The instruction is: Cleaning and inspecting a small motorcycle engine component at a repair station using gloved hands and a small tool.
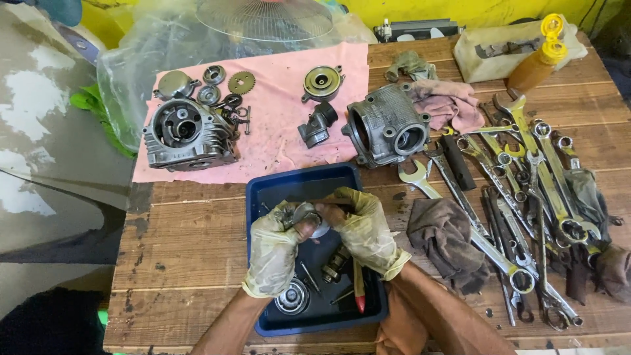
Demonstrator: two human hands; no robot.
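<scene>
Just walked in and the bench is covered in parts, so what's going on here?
A person in stained gloves holds a small metal engine part between the left hand and right hand, over a blue tray with more small parts in it. On a pink cloth behind lie a cylinder head, a sprocket and a round cover. A cylinder block sits on the wooden table, with wrenches and rags to the right.
</scene>
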